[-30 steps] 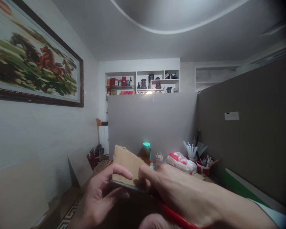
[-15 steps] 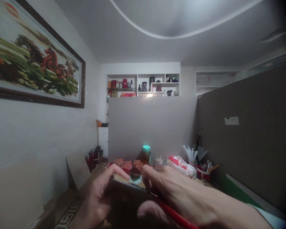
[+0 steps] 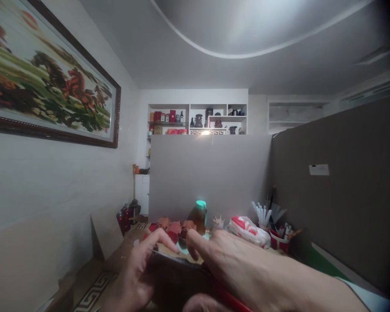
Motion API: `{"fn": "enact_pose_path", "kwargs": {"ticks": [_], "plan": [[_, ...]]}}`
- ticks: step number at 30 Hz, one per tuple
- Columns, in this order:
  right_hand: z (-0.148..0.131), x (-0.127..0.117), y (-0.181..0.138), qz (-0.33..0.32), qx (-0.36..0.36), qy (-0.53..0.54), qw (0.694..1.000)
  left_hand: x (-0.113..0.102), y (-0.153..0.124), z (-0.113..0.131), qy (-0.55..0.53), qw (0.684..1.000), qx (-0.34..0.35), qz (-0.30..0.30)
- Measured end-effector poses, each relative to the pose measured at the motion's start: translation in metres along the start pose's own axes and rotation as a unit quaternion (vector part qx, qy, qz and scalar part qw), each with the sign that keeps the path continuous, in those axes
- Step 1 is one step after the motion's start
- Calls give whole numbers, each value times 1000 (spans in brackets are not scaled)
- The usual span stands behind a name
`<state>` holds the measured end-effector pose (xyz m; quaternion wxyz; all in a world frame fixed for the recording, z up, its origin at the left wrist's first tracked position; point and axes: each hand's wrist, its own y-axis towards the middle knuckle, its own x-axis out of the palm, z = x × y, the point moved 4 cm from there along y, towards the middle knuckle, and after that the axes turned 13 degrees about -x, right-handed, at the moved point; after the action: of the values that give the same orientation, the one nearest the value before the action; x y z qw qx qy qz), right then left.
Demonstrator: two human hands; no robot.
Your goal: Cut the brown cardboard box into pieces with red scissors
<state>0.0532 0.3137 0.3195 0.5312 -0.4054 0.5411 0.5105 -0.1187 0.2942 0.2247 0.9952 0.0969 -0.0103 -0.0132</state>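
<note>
My left hand point(image 3: 139, 273) and my right hand point(image 3: 243, 268) both grip a flat piece of cardboard point(image 3: 177, 258), held nearly edge-on at the bottom centre. Left fingers curl over its left edge; my right forefinger presses on its top near the middle. A red pen-like stick point(image 3: 229, 299) lies under my right palm, pinned by the thumb. Small red-brown paper pieces point(image 3: 173, 227) sit just beyond the cardboard.
A brown bottle with a teal cap point(image 3: 199, 214), a red-white packet point(image 3: 248, 229) and cups of white sticks and pens point(image 3: 273, 223) stand on the desk. Grey partition boards point(image 3: 211, 173) close the back and right. A horse painting point(image 3: 52, 91) hangs left.
The cardboard has tipped down from upright to nearly flat, uncovering the red-brown pieces behind it. Both hands have stayed on it and the view has shifted slightly down.
</note>
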Motion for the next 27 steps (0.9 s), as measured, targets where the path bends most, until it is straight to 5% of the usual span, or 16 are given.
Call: {"fn": "enact_pose_path", "kwargs": {"ticks": [5, 10, 18, 27], "plan": [[4, 9, -3, 53, 2, -22, 998, -6, 6, -14, 8, 999, 9, -33], [7, 16, 2, 35, -13, -28, 999, -12, 9, -20, 25, 999, -9, -22], [-5, 5, 12, -19, 37, 13, 999, -4, 4, -10, -47, 997, 12, -54], [7, 23, 9, 46, -11, 18, 999, 9, 6, -4, -96, 994, 4, -52]]}}
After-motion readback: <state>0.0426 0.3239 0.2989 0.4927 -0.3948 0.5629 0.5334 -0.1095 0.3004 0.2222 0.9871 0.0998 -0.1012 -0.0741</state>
